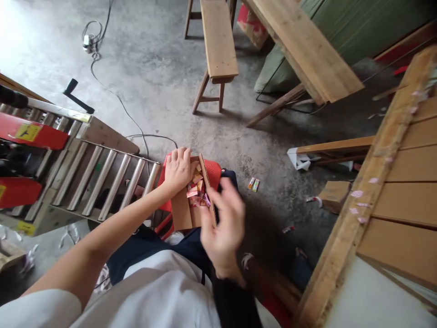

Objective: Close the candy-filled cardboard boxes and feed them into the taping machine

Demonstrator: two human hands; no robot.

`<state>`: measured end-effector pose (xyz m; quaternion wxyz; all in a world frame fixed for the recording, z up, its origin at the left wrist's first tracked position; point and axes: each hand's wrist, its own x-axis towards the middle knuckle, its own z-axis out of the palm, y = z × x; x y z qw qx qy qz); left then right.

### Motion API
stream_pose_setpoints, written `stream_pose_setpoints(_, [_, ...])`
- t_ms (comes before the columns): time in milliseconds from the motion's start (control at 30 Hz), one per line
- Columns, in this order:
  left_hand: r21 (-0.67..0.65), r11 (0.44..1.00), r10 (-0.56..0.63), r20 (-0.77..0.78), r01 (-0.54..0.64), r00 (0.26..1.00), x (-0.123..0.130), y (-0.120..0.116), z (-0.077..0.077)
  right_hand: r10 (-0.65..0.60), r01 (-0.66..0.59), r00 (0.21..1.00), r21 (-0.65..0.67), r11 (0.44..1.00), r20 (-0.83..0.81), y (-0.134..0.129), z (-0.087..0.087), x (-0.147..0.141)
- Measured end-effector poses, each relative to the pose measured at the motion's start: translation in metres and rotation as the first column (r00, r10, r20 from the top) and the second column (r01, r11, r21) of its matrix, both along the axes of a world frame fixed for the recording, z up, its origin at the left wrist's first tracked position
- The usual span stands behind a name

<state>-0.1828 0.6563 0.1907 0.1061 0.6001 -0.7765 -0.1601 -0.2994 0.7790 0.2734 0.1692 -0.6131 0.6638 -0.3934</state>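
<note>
A small cardboard box (180,210) stands open on a red plastic stool (214,172) in front of my body. Pink, orange and purple wrapped packets (195,189) lie inside it. My left hand (179,168) rests on the box's upper left edge and flap, its fingers bent over the cardboard. Beside the right edge of the box is my right hand (223,218), blurred by motion, with fingers and thumb apart and nothing visible between them.
A roller conveyor (102,182) with red parts stands at the left. Wooden benches (220,45) are ahead. At the right, flat cardboard boxes (406,205) lie by a wooden beam (362,200). Small packets (253,184) and a cable (126,109) lie on the concrete floor.
</note>
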Motion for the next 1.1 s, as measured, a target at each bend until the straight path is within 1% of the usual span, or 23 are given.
stream_pose_setpoints(33, [-0.030,1.000,-0.002,0.017,0.003,1.000,-0.005,0.002,-0.001,-0.017,0.018,1.000,0.024,1.000,-0.018,0.002,0.007,-0.011])
stream_pose_setpoints(67, [-0.047,0.999,-0.011,0.024,0.012,1.000,-0.008,0.003,-0.002,-0.020,0.022,0.999,0.069,0.997,-0.035,0.003,0.009,-0.017])
stream_pose_setpoints(133, [-0.047,0.999,-0.005,0.025,0.006,1.000,-0.012,0.000,-0.004,0.065,-0.046,0.995,0.244,0.969,-0.070,0.005,-0.001,-0.012])
stream_pose_setpoints(167, [-0.027,1.000,0.004,0.015,-0.003,1.000,-0.011,-0.002,-0.005,0.120,-0.076,0.987,0.360,0.930,-0.103,0.005,-0.010,-0.001])
stream_pose_setpoints(200, [0.002,1.000,0.010,-0.008,-0.010,1.000,-0.009,-0.005,-0.007,0.149,-0.060,0.976,0.465,0.883,-0.158,0.006,-0.020,0.012])
stream_pose_setpoints(267, [0.069,0.998,0.000,-0.097,0.006,0.995,-0.002,-0.009,-0.010,0.157,0.056,0.940,0.591,0.804,-0.302,0.006,-0.037,0.038])
stream_pose_setpoints(300, [0.089,0.996,-0.011,-0.174,0.027,0.985,0.003,-0.011,-0.011,0.164,0.095,0.922,0.615,0.783,-0.351,0.008,-0.041,0.046])
stream_pose_setpoints(367, [0.077,0.997,0.007,-0.367,0.023,0.930,0.015,-0.010,-0.013,0.223,0.058,0.911,0.644,0.763,-0.347,0.011,-0.044,0.051])
stream_pose_setpoints(433, [0.033,0.996,0.083,-0.540,-0.078,0.838,0.026,-0.007,-0.014,0.296,-0.019,0.905,0.665,0.746,-0.305,0.014,-0.043,0.046])
stream_pose_setpoints(467, [0.025,0.990,0.124,-0.605,-0.137,0.786,0.030,-0.005,-0.014,0.315,-0.029,0.897,0.669,0.743,-0.311,0.016,-0.043,0.041])
stream_pose_setpoints(533, [0.045,0.981,0.168,-0.690,-0.190,0.704,0.034,-0.001,-0.015,0.325,-0.002,0.873,0.664,0.748,-0.364,0.016,-0.045,0.035])
stream_pose_setpoints(600, [0.068,0.987,0.150,-0.732,-0.148,0.664,0.030,0.000,-0.019,0.336,0.023,0.851,0.668,0.743,-0.403,0.014,-0.049,0.031])
stream_pose_setpoints(633, [0.062,0.990,0.133,-0.725,-0.128,0.676,0.025,0.000,-0.021,0.351,0.024,0.843,0.681,0.732,-0.407,0.012,-0.051,0.031])
stream_pose_setpoints(667, [0.045,0.992,0.119,-0.692,-0.122,0.712,0.019,0.000,-0.023,0.370,0.016,0.840,0.698,0.716,-0.398,0.011,-0.052,0.031])
stream_pose_setpoints(733, [-0.008,0.993,0.092,-0.574,-0.118,0.814,0.006,-0.004,-0.026,0.368,0.012,0.859,0.732,0.681,-0.356,0.009,-0.053,0.034])
stream_pose_setpoints(800, [-0.042,0.994,0.065,-0.486,-0.098,0.872,-0.003,-0.009,-0.027,0.292,0.067,0.887,0.724,0.687,-0.359,0.012,-0.054,0.042])
stream_pose_setpoints(833, [-0.044,0.995,0.057,-0.498,-0.091,0.866,-0.004,-0.010,-0.026,0.243,0.118,0.885,0.697,0.707,-0.396,0.014,-0.054,0.048])
stream_pose_setpoints(900, [-0.046,0.988,0.091,-0.613,-0.151,0.785,0.004,-0.006,-0.027,0.171,0.205,0.850,0.612,0.764,-0.498,0.019,-0.056,0.057])
stream_pose_setpoints(933, [-0.036,0.972,0.147,-0.682,-0.233,0.716,0.012,0.002,-0.029,0.152,0.221,0.830,0.567,0.793,-0.536,0.020,-0.057,0.059])
stream_pose_setpoints(1000, [0.061,0.898,0.318,-0.776,-0.437,0.545,0.027,0.032,-0.041,0.124,0.219,0.826,0.517,0.828,-0.550,0.020,-0.060,0.050])
stream_pose_setpoints(1033, [0.164,0.841,0.430,-0.781,-0.515,0.453,0.032,0.053,-0.049,0.105,0.212,0.843,0.505,0.837,-0.528,0.019,-0.062,0.039])
stream_pose_setpoints(1067, [0.312,0.788,0.548,-0.749,-0.531,0.373,0.034,0.076,-0.057,0.085,0.197,0.870,0.499,0.844,-0.486,0.018,-0.064,0.023])
stream_pose_setpoints(1100, [0.497,0.739,0.656,-0.685,-0.455,0.317,0.031,0.100,-0.065,0.070,0.163,0.906,0.498,0.852,-0.417,0.018,-0.067,0.004])
